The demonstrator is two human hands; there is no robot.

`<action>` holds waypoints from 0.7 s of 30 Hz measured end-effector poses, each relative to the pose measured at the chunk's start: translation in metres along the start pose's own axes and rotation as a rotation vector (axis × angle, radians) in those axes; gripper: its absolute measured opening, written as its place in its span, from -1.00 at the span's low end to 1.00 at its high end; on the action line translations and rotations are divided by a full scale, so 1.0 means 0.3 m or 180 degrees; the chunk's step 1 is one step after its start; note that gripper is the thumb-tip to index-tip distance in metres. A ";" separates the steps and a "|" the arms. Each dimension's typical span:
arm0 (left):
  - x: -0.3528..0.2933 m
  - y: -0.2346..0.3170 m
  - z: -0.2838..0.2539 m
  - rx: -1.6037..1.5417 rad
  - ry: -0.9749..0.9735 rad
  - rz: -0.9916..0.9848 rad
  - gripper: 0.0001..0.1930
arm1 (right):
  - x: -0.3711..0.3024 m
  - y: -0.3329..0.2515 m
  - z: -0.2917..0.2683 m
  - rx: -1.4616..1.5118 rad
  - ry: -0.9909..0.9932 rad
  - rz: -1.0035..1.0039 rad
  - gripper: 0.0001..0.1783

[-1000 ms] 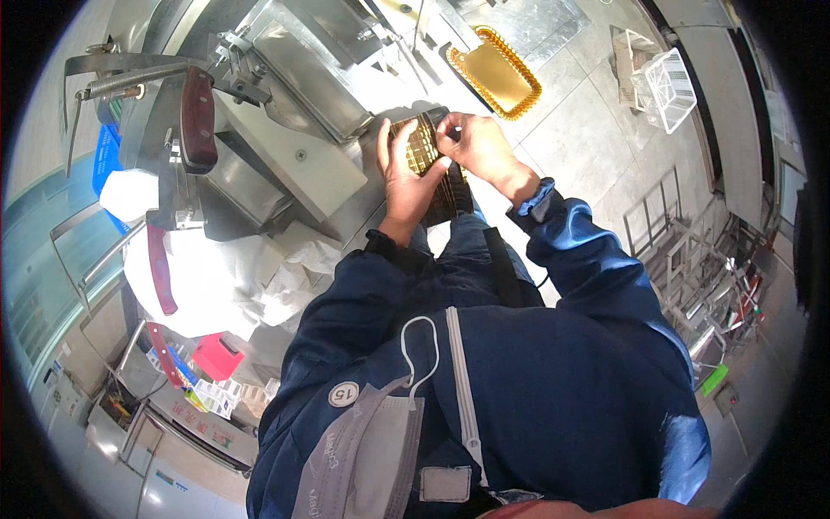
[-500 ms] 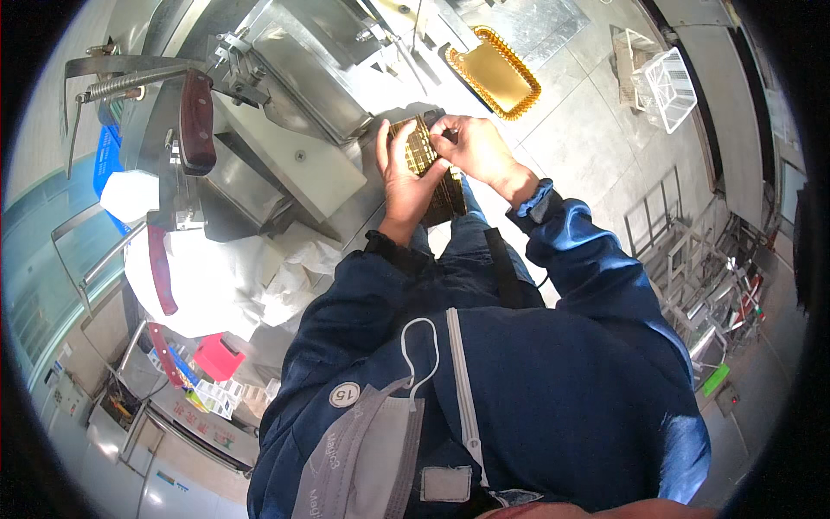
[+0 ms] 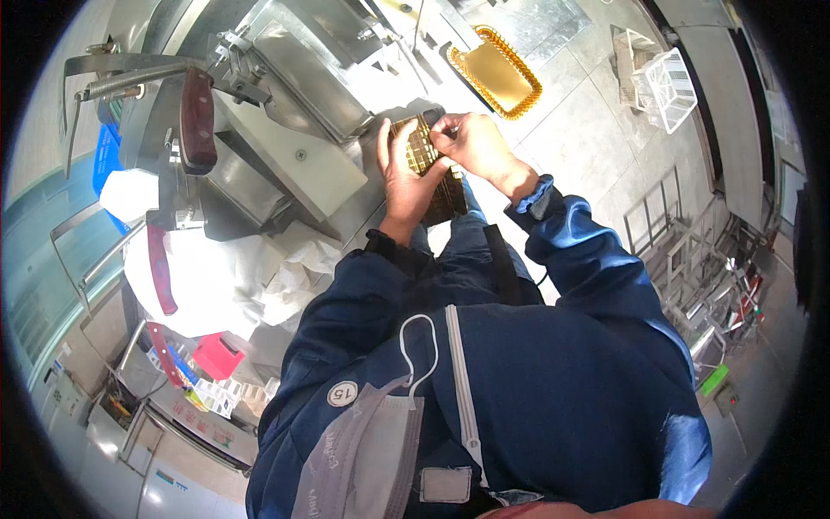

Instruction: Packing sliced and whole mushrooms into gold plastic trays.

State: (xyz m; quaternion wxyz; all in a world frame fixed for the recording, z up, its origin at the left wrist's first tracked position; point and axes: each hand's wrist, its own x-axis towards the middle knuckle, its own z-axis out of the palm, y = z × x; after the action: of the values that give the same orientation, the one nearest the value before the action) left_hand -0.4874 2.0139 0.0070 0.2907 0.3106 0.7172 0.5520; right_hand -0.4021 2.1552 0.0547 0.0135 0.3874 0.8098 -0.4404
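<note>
A bundle of gold, ridged pieces (image 3: 421, 156), which looks like stacked trays seen edge-on, is held upright in front of my legs. My left hand (image 3: 406, 189) grips its left side, with the thumb across the near face and the fingers reaching up along it. At the upper right edge, the fingertips of my right hand (image 3: 482, 149) are pinched together against the bundle; what exactly they pinch is hidden. Beyond my right hand lies a single gold tray (image 3: 497, 80) with a fluted rim. The lower part of the bundle falls in shadow.
On the left stands a metal machine with a dark red handle (image 3: 198, 121) and a pale block (image 3: 298, 156). White plastic sheeting (image 3: 203, 281) hangs below it, near a pink container (image 3: 218, 356). White baskets (image 3: 666, 89) and a metal rack (image 3: 692, 285) are at the right.
</note>
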 end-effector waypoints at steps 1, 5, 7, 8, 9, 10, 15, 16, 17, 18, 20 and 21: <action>0.000 -0.002 0.000 -0.0053 -0.0003 -0.0023 -0.17 | 0.001 0.001 0.000 0.0090 -0.0013 0.0002 -0.77; 0.000 0.016 -0.005 0.0145 -0.0018 -0.0031 -0.17 | -0.002 -0.006 -0.003 -0.0055 0.0001 0.0053 -0.77; 0.000 0.014 -0.005 0.0099 -0.0020 -0.0043 -0.17 | -0.003 -0.012 -0.006 -0.0084 -0.0010 0.0048 -0.78; 0.001 0.013 -0.005 0.0054 -0.0026 -0.0054 -0.17 | -0.004 -0.012 -0.005 -0.0086 -0.0011 0.0047 -0.78; 0.000 0.008 -0.004 0.0053 -0.0021 -0.0055 -0.17 | -0.004 -0.012 -0.004 -0.0072 0.0019 0.0044 -0.78; 0.001 0.003 -0.004 0.0037 -0.0005 -0.0049 -0.17 | -0.005 -0.014 -0.004 -0.0057 0.0048 0.0041 -0.79; 0.001 -0.002 -0.002 -0.0064 -0.0005 -0.0086 -0.17 | -0.010 -0.022 -0.010 -0.0186 0.0044 0.0050 -0.80; 0.001 0.001 -0.002 -0.0068 0.0001 -0.0078 -0.17 | -0.010 -0.018 -0.009 -0.0177 0.0061 0.0024 -0.80; 0.001 0.004 -0.002 -0.0072 0.0006 -0.0070 -0.17 | -0.011 -0.016 -0.009 -0.0177 0.0063 0.0025 -0.80; 0.001 0.005 -0.003 -0.0071 0.0005 -0.0069 -0.17 | -0.011 -0.015 -0.009 -0.0187 0.0040 0.0032 -0.80; 0.003 0.009 -0.006 0.0234 -0.0006 -0.0019 -0.17 | -0.012 -0.010 -0.004 -0.0196 0.0018 0.0040 -0.80; 0.003 0.010 -0.005 0.0236 -0.0006 -0.0017 -0.17 | -0.014 -0.004 0.001 -0.0016 0.0089 0.0008 -0.79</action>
State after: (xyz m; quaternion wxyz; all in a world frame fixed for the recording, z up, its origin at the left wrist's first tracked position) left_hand -0.4888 2.0142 0.0101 0.2811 0.3196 0.7377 0.5241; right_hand -0.4001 2.1519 0.0569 0.0037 0.3946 0.8105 -0.4328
